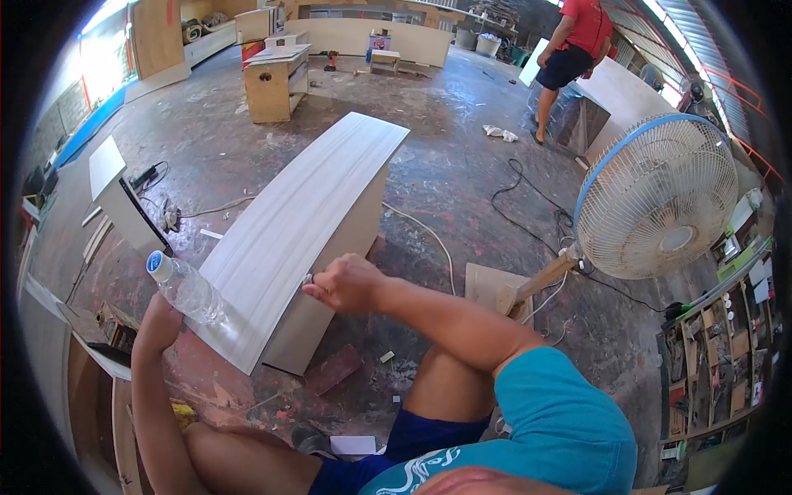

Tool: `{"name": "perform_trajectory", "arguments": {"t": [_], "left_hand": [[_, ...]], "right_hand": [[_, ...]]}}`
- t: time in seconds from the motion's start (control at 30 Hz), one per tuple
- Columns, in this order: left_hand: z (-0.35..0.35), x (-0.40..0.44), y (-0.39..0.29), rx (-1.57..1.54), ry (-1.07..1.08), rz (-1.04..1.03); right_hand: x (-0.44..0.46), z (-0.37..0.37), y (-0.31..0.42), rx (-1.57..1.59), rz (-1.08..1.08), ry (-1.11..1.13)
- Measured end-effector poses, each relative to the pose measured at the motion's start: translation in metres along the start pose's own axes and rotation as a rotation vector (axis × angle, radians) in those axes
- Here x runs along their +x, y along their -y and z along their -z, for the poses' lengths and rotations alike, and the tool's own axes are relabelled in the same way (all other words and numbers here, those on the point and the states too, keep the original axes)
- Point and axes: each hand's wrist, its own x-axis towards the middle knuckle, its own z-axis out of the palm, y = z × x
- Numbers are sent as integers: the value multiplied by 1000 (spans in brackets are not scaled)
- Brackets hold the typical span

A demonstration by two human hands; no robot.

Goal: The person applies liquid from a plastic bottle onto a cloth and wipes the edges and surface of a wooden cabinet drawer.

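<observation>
Wad [308, 279], small, pale, pinched in right fingers [328, 287], beside panel [301, 206] edge

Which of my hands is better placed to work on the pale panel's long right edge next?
Probably your right hand: it is closed at that edge of the panel, while your left hand is by the opposite edge, at the bottle.

The left hand [161, 323] was against a clear capped bottle [191, 293], which overlapped the near end of a long, pale panel-topped unit [305, 219] in view. The right hand [345, 283], fingers curled, held a small pale item [308, 280] at the unit's edge. A round fan [660, 198] stood to the right of the right hand; beyond both hands were a small wooden cabinet [270, 89] and a person [576, 49] in red.
</observation>
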Motion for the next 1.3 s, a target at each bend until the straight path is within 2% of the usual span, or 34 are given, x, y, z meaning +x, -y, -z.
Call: {"name": "perform_trajectory", "arguments": {"t": [0.03, 0.13, 0.2, 0.3, 0.33, 0.4, 0.5, 0.6, 0.73, 0.83, 0.93, 1.03, 1.13, 1.2, 1.3], "left_hand": [[2, -3, -1, -14, 22, 85], [1, 1, 13, -1, 0, -32], [2, -3, 5, 23, -1, -13], [2, -3, -10, -55, 10, 119], [2, -3, -12, -99, 18, 182], [1, -2, -5, -52, 5, 71], [1, -1, 5, 9, -9, 9], [2, -2, 12, 18, -2, 0], [0, -1, 5, -19, -19, -11], [0, -6, -29, -17, 18, 182], [0, -2, 8, -81, 4, 61], [-1, 2, 18, 96, -37, -209], [0, -4, -9, -46, -5, 110], [1, -5, -13, 4, 6, 84], [1, -3, -7, 65, 1, -1]], "right_hand": [[1, 4, -9, 54, -13, -34], [2, 24, -25, 137, -162, -158], [3, 27, -28, 129, -255, -213], [-2, 6, -16, 80, -163, -187], [-2, 7, -5, 64, -148, -116], [0, 11, 14, 33, -116, 28], [2, 15, 3, 103, -134, -71], [5, 31, -5, 36, -316, -172], [3, 19, 9, 26, -262, -120], [1, 17, 24, 22, -200, -25], [3, 22, 17, -5, -270, -86], [5, 24, 2, -93, -331, -177], [2, 15, 13, -103, -272, -175], [-1, 9, 24, -39, -199, -93], [2, 13, 16, -6, -202, -129]]}}
